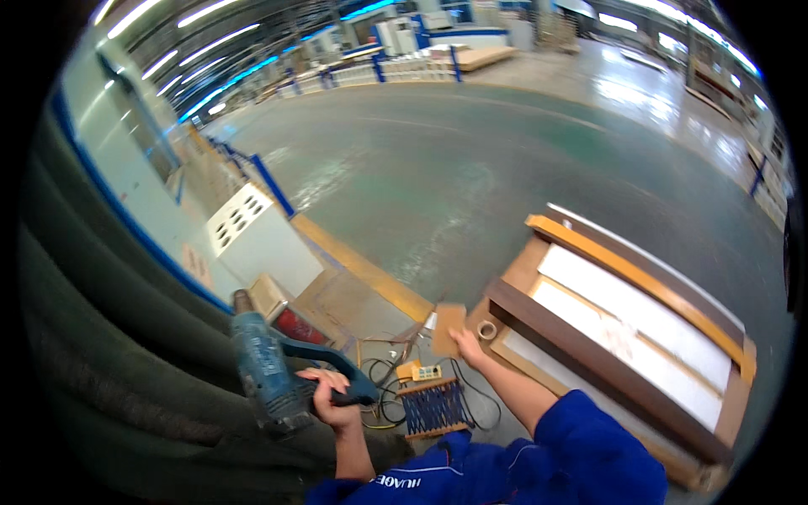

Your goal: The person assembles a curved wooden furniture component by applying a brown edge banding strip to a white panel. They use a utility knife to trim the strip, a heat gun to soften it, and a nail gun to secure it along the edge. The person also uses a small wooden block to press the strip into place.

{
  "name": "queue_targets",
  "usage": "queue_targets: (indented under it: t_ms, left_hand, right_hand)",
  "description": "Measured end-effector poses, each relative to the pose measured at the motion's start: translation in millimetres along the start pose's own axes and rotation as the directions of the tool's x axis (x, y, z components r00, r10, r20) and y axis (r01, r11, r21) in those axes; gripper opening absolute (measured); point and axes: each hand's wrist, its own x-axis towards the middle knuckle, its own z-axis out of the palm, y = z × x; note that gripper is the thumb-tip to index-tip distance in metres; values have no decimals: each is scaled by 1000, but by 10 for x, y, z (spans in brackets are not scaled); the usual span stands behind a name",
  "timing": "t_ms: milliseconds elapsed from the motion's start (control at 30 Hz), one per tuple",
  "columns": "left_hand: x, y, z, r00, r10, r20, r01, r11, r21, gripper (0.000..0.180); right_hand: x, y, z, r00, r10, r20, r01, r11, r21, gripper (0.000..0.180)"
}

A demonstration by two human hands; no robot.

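Blue sleeves (539, 459) enter from the lower edge. Nearest, the left hand (330, 402) has its fingers wrapped tight around the handle of a blue heat gun (268, 377), nozzle pointing up and away. Just right of it, an accordion-like blue and wood rack (433, 407) lies among tangled cables (383, 396). Further out, the right hand (465, 343) pinches a small brown wooden piece (447, 328), beside a roll of tape (486, 330) on the corner of a dark and light wooden frame (614, 337). Beyond stretches a green workshop floor (471, 168).
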Motion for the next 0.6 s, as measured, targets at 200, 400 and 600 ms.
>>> queue_targets:
  t_ms: [200, 400, 600]
  left_hand:
    - [-133, 72, 115, 997, -76, 27, 76, 997, 8, 20]
    - [-491, -215, 569, 969, 30, 247, -87, 971, 221, 18]
    - [-912, -639, 1550, 892, 53, 449, -154, 969, 192, 12]
  right_hand:
    - [-3775, 1593, -1732, 699, 447, -558, -550, 835, -19, 33]
    - [-6619, 1877, -2244, -35, 424, -905, -438, 807, 395, 28]
    - [-8018, 2278, -2121, -384, 482, -787, -203, 788, 581, 32]
